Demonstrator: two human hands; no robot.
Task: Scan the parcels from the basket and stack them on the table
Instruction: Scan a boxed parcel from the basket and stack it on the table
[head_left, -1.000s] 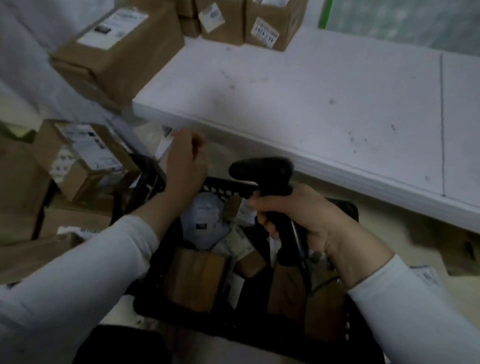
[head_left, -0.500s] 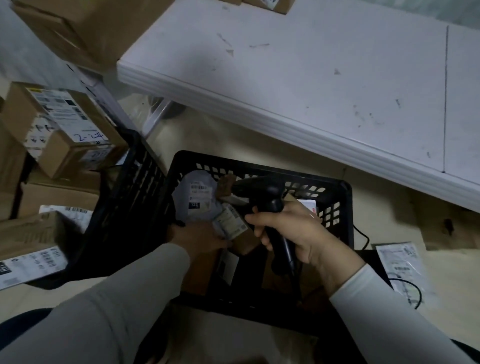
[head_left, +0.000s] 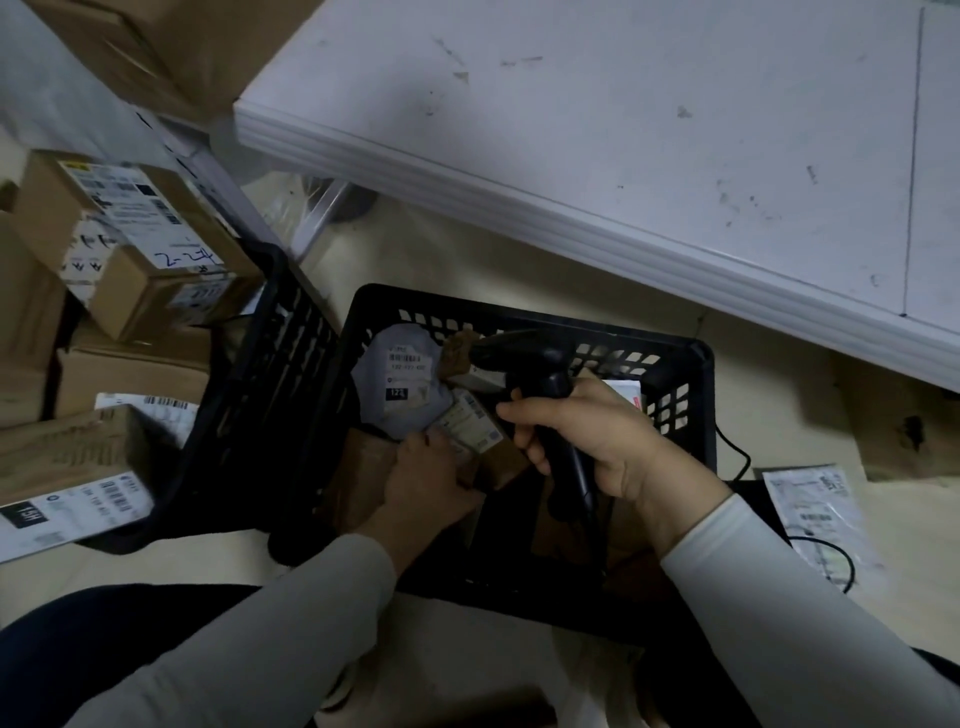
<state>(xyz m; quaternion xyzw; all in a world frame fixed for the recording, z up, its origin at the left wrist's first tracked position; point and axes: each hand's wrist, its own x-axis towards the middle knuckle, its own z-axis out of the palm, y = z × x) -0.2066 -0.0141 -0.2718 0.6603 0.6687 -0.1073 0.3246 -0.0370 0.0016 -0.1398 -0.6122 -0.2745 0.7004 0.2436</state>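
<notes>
left hand (head_left: 426, 483) fingers — half-hidden among parcels (head_left: 400, 384) | basket (head_left: 519, 306) near rim — partly behind sleeves (head_left: 779, 597)

Reaching the left hand (head_left: 426, 483) down from above the rim into the basket (head_left: 519, 310), setting fingertips (head_left: 422, 442) against the small labelled parcel (head_left: 470, 427), grey mailer (head_left: 400, 379) just beyond them. Lowering the scanner (head_left: 535, 358) in the right hand (head_left: 587, 441), bringing its head just past the left fingertips.

"122" on grey mailer (head_left: 397, 387), handwritten "2-2" on carton (head_left: 140, 228)

Open room over the table (head_left: 623, 130); basket (head_left: 519, 314) walls and scanner (head_left: 540, 364) around the packed parcels (head_left: 400, 384).
</notes>
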